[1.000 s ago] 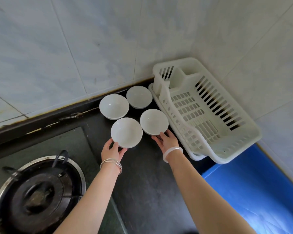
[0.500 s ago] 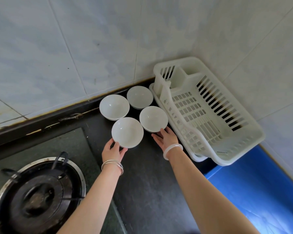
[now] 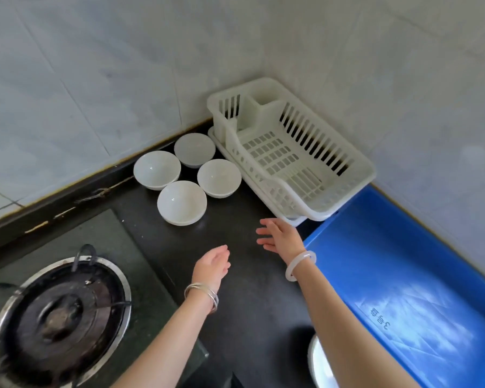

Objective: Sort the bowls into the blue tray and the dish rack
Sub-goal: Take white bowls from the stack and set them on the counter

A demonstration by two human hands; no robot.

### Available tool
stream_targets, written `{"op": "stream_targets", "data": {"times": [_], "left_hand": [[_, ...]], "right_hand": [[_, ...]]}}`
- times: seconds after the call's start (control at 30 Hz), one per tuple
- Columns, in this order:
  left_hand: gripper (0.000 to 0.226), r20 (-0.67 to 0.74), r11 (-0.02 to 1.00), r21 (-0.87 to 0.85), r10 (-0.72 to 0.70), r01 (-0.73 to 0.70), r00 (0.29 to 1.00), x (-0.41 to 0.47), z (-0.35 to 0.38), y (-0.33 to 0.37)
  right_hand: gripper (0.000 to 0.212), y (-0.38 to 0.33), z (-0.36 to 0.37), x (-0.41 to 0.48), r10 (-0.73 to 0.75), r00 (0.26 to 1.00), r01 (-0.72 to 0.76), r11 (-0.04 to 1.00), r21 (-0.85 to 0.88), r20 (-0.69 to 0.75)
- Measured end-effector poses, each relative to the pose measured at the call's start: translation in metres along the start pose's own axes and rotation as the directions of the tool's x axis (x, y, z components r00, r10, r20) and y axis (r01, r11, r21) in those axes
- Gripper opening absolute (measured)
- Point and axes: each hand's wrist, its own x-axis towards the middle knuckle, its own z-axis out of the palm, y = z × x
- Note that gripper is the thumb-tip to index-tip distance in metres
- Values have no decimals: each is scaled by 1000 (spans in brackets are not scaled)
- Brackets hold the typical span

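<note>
Now both hands, left hand [image 3: 212, 263] and right hand [image 3: 280, 236], hover empty with fingers spread, near four white bowls [image 3: 182, 202] beside the dish rack [image 3: 356, 175].

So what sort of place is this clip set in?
Most likely a home kitchen counter: a gas burner set in the dark worktop, a white dish rack in the tiled corner, four white bowls beside it.
</note>
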Motion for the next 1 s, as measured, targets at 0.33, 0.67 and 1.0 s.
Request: {"op": "stream_targets", "data": {"times": [0.33, 0.67, 1.0], "left_hand": [[32, 422, 730, 611, 26, -305, 906, -79, 89, -65], [49, 458, 552, 743, -5, -379, 889, -105, 107, -98], [42, 426, 619, 729, -76, -293, 901, -107, 99, -100]], "right_hand": [[24, 102, -118, -130, -81, 917, -107, 895, -434, -391], [21, 158, -136, -183, -69, 872, -312, 684, -660, -484], [17, 153, -131, -180, -67, 848, -372, 631, -681, -525]]}}
